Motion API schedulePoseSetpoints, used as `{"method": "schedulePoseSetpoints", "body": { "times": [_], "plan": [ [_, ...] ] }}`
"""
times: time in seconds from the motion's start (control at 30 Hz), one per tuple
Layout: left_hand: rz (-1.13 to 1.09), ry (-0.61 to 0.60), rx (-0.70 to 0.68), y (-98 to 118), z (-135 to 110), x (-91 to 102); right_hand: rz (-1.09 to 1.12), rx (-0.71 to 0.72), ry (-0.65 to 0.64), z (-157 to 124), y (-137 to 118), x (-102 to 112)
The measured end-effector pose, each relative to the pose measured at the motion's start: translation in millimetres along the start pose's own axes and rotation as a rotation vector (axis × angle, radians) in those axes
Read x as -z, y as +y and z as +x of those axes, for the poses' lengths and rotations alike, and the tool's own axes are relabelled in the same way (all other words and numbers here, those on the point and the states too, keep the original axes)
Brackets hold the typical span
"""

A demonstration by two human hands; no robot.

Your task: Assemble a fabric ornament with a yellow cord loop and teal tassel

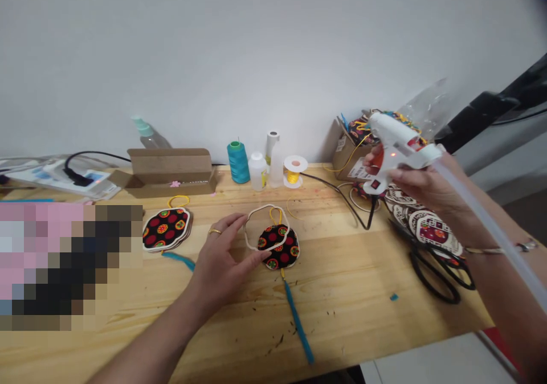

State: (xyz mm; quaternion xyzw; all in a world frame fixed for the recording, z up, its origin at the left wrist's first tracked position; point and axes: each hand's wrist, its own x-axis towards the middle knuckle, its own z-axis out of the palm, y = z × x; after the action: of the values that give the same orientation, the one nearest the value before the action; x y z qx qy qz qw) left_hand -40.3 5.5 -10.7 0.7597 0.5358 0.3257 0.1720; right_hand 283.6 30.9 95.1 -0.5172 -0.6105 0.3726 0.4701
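My left hand (224,250) pinches a thin pale frame (253,246) with a wavy outline between thumb and fingers. The frame is tilted over a black fabric pendant (280,253) with red and orange round motifs, partly overlapping it in view. A yellow loop shows at the pendant's top, and a teal tassel (297,321) trails from its bottom toward the table's front. My right hand (401,173) is wrapped round a white hot glue gun (395,139), raised above the table's right side. A small light glows on the gun, and a long clear glue stick (491,224) sticks out of its back.
A stack of similar pendants (166,228) lies left. Along the wall stand an open cardboard box (171,173), a teal thread cone (238,163), bottles (257,172) and a yellow cord spool (294,172). A filled carton (348,150) and black cable (436,284) are right.
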Motion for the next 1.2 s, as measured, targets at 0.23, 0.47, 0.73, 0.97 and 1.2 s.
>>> {"method": "schedulePoseSetpoints", "body": {
  "times": [0.23,0.47,0.73,0.97,1.2],
  "plan": [
    [0.012,-0.003,0.001,-1.3,-0.7,-1.8,0.367,-0.074,-0.130,1.4,18.2,-26.4],
    [0.009,-0.008,0.017,-5.1,0.3,-3.1,0.560,-0.213,-0.112,17.8,15.2,-40.0],
    [0.003,-0.042,-0.018,-1.8,-2.8,-2.8,0.470,-0.213,-0.165,-0.8,16.5,-34.5],
    [0.038,-0.056,-0.071,-2.0,-5.4,-2.2,-0.046,-0.279,-0.192,-10.6,42.2,-63.0],
    [0.023,-0.050,-0.088,1.8,-5.2,-0.5,-0.122,-0.262,-0.250,-18.5,43.5,-75.9]
  ]
}}
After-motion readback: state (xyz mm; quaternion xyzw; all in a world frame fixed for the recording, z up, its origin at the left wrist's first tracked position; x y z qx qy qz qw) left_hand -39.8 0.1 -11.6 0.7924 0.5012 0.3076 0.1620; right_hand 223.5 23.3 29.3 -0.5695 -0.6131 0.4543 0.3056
